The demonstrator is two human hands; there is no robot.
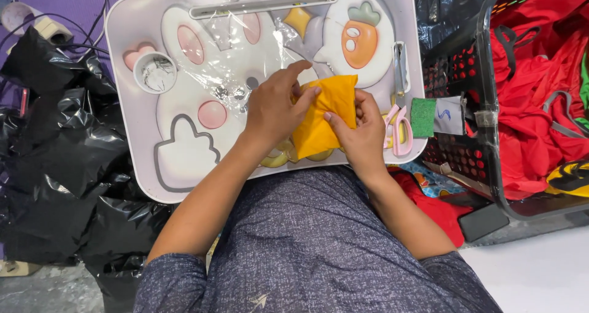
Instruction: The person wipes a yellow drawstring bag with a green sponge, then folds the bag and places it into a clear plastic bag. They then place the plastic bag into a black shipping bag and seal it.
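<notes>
A white lap tray printed with a rabbit and a carrot lay under crinkled clear plastic film. A small round cup sat in its left corner. Pink scissors rested at its right edge, beside a green sponge. Black plastic bags were heaped at left. At right, a dark basket held red fabric.

Both forearms bare, angled inward, elbows out, wrists converging. Left hand: palm down, fingers extended toward the right hand, fingertips flat. Right hand: fingers curled, thumb pointing toward the left hand. Hands close together, fingertips nearly meeting.
</notes>
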